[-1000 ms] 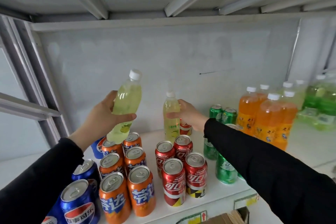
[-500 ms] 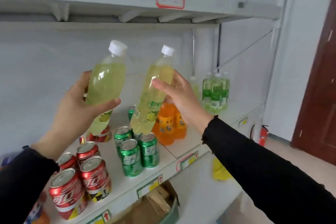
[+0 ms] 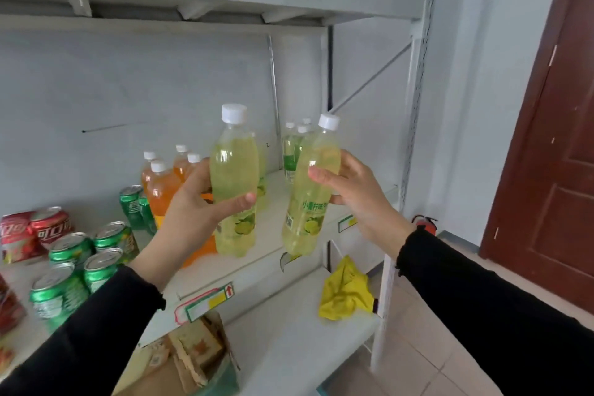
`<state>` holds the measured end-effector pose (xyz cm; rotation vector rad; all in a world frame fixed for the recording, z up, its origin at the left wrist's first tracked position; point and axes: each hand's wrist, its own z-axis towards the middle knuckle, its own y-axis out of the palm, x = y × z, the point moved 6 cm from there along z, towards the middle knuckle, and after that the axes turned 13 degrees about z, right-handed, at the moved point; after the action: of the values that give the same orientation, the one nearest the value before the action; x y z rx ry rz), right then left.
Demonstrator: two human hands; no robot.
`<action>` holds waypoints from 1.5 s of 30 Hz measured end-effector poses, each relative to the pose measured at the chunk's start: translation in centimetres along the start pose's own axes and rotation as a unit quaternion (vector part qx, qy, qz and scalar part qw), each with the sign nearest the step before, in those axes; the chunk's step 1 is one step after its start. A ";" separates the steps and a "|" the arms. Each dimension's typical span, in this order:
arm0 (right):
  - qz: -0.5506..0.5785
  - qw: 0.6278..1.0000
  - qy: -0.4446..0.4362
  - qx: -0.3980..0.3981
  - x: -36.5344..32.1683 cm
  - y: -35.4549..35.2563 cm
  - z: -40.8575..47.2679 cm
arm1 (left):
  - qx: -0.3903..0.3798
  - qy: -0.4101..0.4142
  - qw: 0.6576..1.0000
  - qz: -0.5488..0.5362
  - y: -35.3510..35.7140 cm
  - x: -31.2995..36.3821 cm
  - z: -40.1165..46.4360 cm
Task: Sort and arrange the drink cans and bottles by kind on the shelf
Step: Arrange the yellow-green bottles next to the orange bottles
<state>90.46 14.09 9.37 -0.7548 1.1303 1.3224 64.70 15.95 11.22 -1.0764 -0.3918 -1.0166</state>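
Plainly, the left hand grips one pale-yellow plastic lime-drink bottle and the right hand another, both in the air before the white metal shelf; setting either down carelessly could topple the green-labelled bottles behind them.
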 end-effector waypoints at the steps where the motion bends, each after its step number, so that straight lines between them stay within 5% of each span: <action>1: 0.003 1.000 0.003 -0.003 0.6 -0.6 1.1 | 0.002 -0.016 1.000 -0.001 1.1 -0.6 0.6; 13: -0.053 0.991 0.048 -0.116 8.5 0.5 14.0 | 0.040 -0.111 0.989 0.089 9.4 -8.6 8.1; 27: -0.095 0.963 0.055 -0.244 14.5 5.2 21.6 | 0.124 -0.234 0.962 0.065 12.0 -12.2 10.2; 45: -0.145 0.955 -0.034 -0.256 15.9 5.4 22.8 | 0.109 -0.194 0.970 0.103 12.7 -11.3 11.2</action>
<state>87.94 41.56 2.84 -1.1936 0.5882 1.3875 71.68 32.53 1.60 -1.0900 -0.6768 -0.5607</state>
